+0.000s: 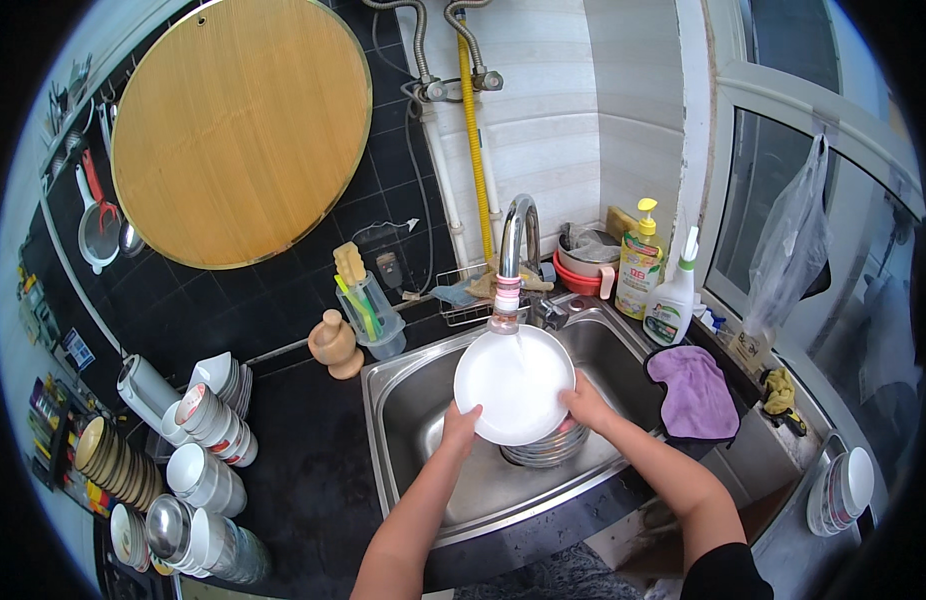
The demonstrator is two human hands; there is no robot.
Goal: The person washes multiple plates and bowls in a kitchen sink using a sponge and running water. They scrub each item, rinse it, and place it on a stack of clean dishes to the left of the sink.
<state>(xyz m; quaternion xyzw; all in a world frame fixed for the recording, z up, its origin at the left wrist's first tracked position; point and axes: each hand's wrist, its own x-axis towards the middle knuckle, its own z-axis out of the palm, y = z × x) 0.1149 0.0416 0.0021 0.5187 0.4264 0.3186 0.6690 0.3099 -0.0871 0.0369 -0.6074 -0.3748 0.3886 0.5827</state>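
Between my two hands is a round white plate [514,386], held under the chrome faucet [517,240]. Water runs from the spout onto its upper part. My left hand [460,429] grips the lower left rim with the thumb on top. On the right rim, my right hand [585,403] has its thumb over the edge; the fingers of both hands are mostly hidden beneath. Below the plate, a stack of metal dishes [545,452] rests in the stainless steel sink [463,510], partly covered from view.
Stacked white bowls [204,476], tan bowls [118,465] and a wooden mortar [335,346] stand on the left counter. A yellow-pump soap bottle [641,262], a spray bottle [671,304] and a purple cloth [694,391] are right of the sink. More bowls [842,491] sit far right.
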